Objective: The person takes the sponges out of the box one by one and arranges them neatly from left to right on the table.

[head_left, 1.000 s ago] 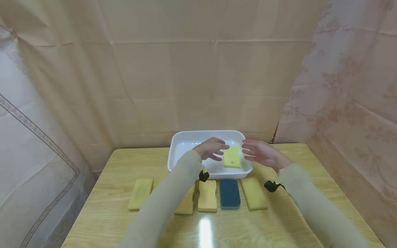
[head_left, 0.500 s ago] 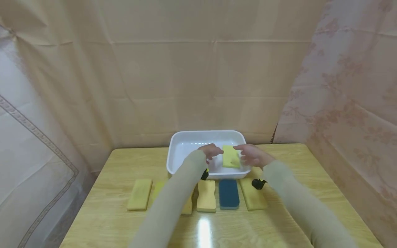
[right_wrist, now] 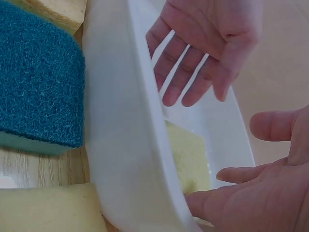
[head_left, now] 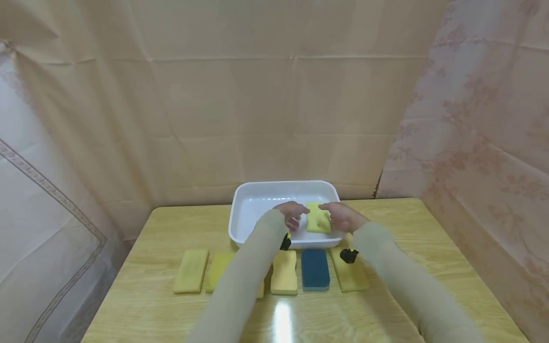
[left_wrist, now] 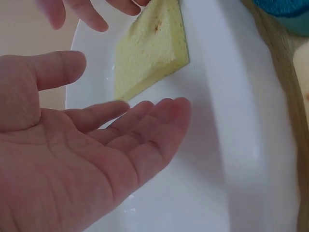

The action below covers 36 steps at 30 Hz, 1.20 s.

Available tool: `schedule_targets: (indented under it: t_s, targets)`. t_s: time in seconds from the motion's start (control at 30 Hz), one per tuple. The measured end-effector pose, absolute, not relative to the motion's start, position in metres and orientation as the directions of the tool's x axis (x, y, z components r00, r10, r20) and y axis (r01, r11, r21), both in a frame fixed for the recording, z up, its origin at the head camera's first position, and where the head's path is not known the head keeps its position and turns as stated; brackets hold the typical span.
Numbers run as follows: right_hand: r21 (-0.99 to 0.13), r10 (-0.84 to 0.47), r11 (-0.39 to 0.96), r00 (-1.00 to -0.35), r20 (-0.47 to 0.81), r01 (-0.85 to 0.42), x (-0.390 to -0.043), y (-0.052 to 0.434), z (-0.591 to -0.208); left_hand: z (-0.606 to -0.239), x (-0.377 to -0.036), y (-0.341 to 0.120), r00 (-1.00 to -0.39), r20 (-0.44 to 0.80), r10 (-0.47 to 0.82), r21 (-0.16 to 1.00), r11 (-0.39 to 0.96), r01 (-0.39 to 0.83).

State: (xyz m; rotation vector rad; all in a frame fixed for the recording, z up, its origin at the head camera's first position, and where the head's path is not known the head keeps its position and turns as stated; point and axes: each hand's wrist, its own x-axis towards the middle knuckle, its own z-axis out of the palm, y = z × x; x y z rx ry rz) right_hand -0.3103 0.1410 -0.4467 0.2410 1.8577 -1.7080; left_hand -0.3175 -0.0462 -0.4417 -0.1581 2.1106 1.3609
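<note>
A pale yellow sponge lies flat in the right part of a white tray. My left hand is over the tray to the left of the sponge. In the left wrist view its palm shows, the fingers slightly bent and the fingertips just short of the sponge. My right hand comes in from the other side. Seen in the right wrist view, the right fingertips are right at the sponge's edge, beside a small dent in its surface. Neither hand grips anything.
In front of the tray, sponges lie in a row on the wooden table: yellow ones, a wavy-sided one, a dark blue scouring sponge and another yellow one. My left sleeve covers part of the row. A beige curtain hangs behind.
Both hands have come lower into the tray, and the right hand has moved left to the sponge. The gap between the hands is narrower. The sponge has barely shifted.
</note>
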Motion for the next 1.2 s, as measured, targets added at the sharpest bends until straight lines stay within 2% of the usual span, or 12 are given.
schedule_targets:
  t_s: [0.13, 0.43, 0.87, 1.2]
  targets:
    - [-0.851, -0.273, 0.112, -0.808, -0.522, 0.513, -0.312, 0.138, -0.450, -0.452, -0.327, -0.041, -0.800, -0.567, 0.197, 0.794, 0.388, -0.468]
    - [-0.845, -0.233, 0.137, -0.813, -0.534, 0.517, -0.311, 0.131, -0.451, -0.459, -0.332, -0.037, -0.790, -0.582, 0.192, 0.801, 0.304, -0.516]
    - [-0.826, -0.200, 0.151, -0.802, -0.563, 0.542, -0.314, 0.132, -0.454, -0.460, -0.328, -0.035, -0.784, -0.584, 0.211, 0.804, 0.288, -0.521]
    - [-0.816, -0.215, 0.104, -0.788, -0.577, 0.569, -0.313, 0.133, -0.452, -0.461, -0.326, -0.033, -0.785, -0.579, 0.219, 0.806, 0.298, -0.511]
